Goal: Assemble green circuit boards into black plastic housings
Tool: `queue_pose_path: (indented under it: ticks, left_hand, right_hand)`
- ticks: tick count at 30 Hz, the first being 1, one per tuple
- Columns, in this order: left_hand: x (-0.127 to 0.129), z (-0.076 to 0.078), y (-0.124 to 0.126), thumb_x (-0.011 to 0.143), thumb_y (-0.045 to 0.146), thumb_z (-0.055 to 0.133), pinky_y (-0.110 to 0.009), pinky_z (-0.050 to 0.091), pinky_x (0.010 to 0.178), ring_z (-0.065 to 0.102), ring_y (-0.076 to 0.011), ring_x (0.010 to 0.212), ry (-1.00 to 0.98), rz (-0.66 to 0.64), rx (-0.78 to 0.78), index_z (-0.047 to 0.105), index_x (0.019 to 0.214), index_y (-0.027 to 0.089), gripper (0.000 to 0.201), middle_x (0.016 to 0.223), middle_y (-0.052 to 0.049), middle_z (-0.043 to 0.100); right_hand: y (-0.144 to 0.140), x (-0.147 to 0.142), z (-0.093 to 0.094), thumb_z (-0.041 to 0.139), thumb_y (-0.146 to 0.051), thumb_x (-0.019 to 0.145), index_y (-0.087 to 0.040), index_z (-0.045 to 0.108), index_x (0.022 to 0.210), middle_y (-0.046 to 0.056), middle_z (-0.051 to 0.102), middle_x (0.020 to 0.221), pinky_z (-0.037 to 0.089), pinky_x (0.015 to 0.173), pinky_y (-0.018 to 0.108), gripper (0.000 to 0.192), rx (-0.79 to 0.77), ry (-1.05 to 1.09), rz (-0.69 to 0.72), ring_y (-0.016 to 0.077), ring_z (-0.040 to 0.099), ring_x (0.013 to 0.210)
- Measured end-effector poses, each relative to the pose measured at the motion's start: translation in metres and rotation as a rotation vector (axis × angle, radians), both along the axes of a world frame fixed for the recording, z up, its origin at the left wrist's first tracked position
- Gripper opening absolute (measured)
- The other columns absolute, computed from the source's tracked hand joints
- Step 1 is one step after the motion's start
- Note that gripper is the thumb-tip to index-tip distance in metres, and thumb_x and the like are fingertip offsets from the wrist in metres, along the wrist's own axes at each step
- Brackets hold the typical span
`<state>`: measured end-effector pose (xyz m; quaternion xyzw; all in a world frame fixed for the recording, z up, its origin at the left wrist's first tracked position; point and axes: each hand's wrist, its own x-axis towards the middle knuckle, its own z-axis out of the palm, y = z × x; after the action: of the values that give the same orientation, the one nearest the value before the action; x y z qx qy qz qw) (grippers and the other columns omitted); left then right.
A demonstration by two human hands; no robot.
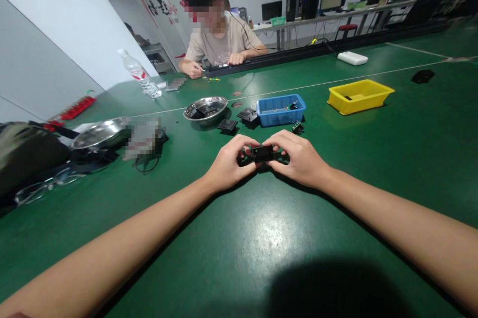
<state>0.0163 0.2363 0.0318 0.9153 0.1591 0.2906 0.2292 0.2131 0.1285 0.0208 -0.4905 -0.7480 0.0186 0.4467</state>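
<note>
Evidently holds a black part (pixel 263 154) on the near side of the blue bin (pixel 282 118), slightly to its left, gripped at both ends. Has the left hand (pixel 232 161) pinching one end and the right hand (pixel 298 159) the other, thumbs low and forefingers arched over, parted only by about the thickness of the part. Cannot tell the exact curl of the remaining fingers, partly hidden. Looks light and stiff, probably moulded plastic, perhaps smooth enough to slip when twisted; seems best taken by the ends, with gentle pressure in case of thin walls. Calls for care toward the bin: has a small circuit board (pixel 298 127) just beside its near right corner, likely fragile, a taller black piece (pixel 248 116) close to its left end, then a flat black piece (pixel 227 127) and a steel bowl (pixel 205 120) farther left. Offers the most room for moving nearer than the bin, over the green table (pixel 209 238), and some to its right, short of the yellow tray (pixel 358 104). Shows no near table edge.
</note>
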Motion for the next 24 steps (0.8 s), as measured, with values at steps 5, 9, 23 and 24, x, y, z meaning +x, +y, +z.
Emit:
queue_pose_path:
  ticks: [5, 9, 23, 24]
  left_hand:
    - [0.0003, -0.0009, 0.0004, 0.082, 0.025, 0.073, -0.028, 0.051, 0.075, 0.060, -0.0153, 0.082, -0.013, -0.002, -0.013, 0.063, 0.106, 0.020, 0.027, 0.099, -0.004, 0.066]
    - [0.0004, 0.0002, -0.0005, 0.082, 0.026, 0.072, -0.028, 0.051, 0.073, 0.059, -0.0151, 0.081, -0.016, -0.001, -0.031, 0.063, 0.106, 0.019, 0.026, 0.100, -0.004, 0.066]
    - [-0.0010, 0.0007, -0.0018, 0.082, 0.027, 0.072, -0.031, 0.054, 0.081, 0.063, -0.0190, 0.095, -0.044, -0.032, -0.029, 0.059, 0.106, 0.020, 0.028, 0.108, -0.008, 0.065]
    - [-0.0013, 0.0002, -0.0023, 0.082, 0.027, 0.072, -0.033, 0.054, 0.085, 0.063, -0.0201, 0.101, -0.053, -0.050, -0.055, 0.056, 0.106, 0.020, 0.029, 0.112, -0.009, 0.065]
  right_hand:
    - [-0.0009, -0.0006, -0.0007, 0.070, -0.015, 0.083, -0.019, 0.065, 0.109, 0.008, 0.068, 0.104, 0.055, 0.083, 0.033, 0.027, 0.006, 0.006, 0.004, 0.0208, 0.065, 0.094]
    - [-0.0020, -0.0008, -0.0005, 0.070, -0.016, 0.083, -0.020, 0.064, 0.110, 0.008, 0.067, 0.106, 0.055, 0.086, 0.034, 0.028, 0.011, 0.003, 0.011, 0.0211, 0.065, 0.096]
    - [-0.0003, -0.0009, -0.0001, 0.068, -0.014, 0.081, -0.020, 0.061, 0.108, 0.006, 0.069, 0.103, 0.054, 0.084, 0.034, 0.028, -0.120, 0.011, -0.024, 0.0215, 0.066, 0.094]
    - [-0.0001, -0.0009, -0.0005, 0.068, -0.013, 0.081, -0.020, 0.061, 0.109, 0.006, 0.070, 0.102, 0.053, 0.084, 0.034, 0.030, -0.154, 0.012, -0.034, 0.0211, 0.066, 0.092]
